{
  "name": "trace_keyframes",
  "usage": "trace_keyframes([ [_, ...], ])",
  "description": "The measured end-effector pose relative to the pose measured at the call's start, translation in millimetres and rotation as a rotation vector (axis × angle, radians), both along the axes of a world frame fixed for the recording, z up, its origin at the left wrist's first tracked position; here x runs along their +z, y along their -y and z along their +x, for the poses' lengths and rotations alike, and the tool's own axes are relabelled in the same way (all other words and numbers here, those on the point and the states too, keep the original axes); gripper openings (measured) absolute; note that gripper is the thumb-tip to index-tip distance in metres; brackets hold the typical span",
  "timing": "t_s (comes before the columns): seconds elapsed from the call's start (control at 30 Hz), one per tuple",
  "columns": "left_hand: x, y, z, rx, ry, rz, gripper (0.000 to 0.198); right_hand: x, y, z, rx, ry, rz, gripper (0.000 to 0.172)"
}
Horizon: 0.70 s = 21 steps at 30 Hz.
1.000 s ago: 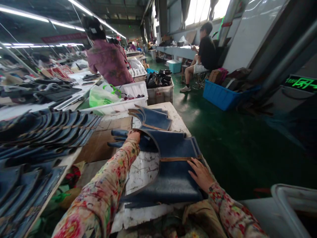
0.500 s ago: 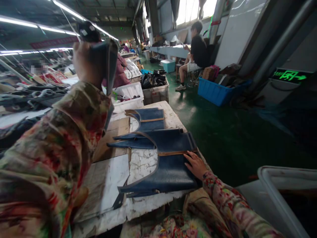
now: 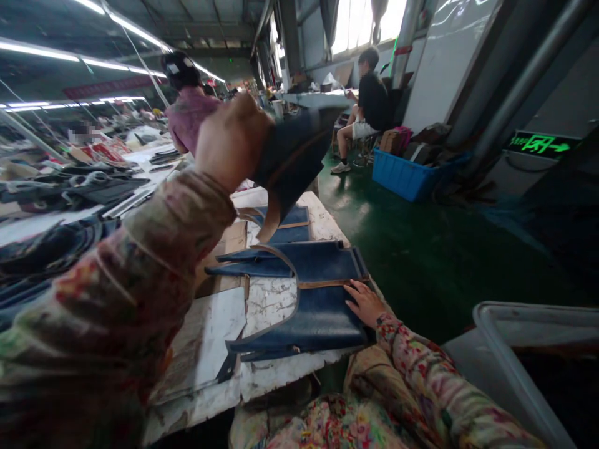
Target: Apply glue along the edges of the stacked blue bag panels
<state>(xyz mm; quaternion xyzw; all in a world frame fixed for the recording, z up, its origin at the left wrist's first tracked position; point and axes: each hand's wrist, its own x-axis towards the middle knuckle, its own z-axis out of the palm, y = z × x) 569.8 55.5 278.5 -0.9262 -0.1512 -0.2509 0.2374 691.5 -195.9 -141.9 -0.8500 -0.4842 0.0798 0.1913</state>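
My left hand is raised over the table, its fingers closed on a dark blue leather-like piece with a curved brown edge. That piece hangs to the right of the fist, slightly blurred. My right hand lies flat, fingers spread, at the right side of a curved blue leather-like panel. A brown strip crosses this panel near my fingertips. Farther back on the table lies another blue panel, partly hidden behind the held piece.
The worn white table bears cardboard and a white sheet at left. A grey-white bin stands at right, and a blue crate on the green floor. Two people sit farther off. Dark material is heaped at left.
My left hand has swung rightward and slightly down with the blue piece, which now shows its broad side over the table's far end. My right hand has stayed on the panel.
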Motion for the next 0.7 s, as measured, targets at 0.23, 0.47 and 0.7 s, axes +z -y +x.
trace_keyframes([
  [0.23, -224.4, 117, -51, -0.167, -0.816, -0.525, 0.029, -10.7, 0, 14, 0.001, -0.181, 0.18, 0.039],
  [0.47, -322.4, 118, -78, -0.062, -0.814, -0.729, 0.03, -10.8, -2, 27, -0.106, -0.199, 0.19, 0.031],
  [0.7, -288.7, 122, -69, -0.189, -0.744, -0.574, 0.022, -9.2, -10, 20, -0.19, -0.113, 0.21, 0.022],
])
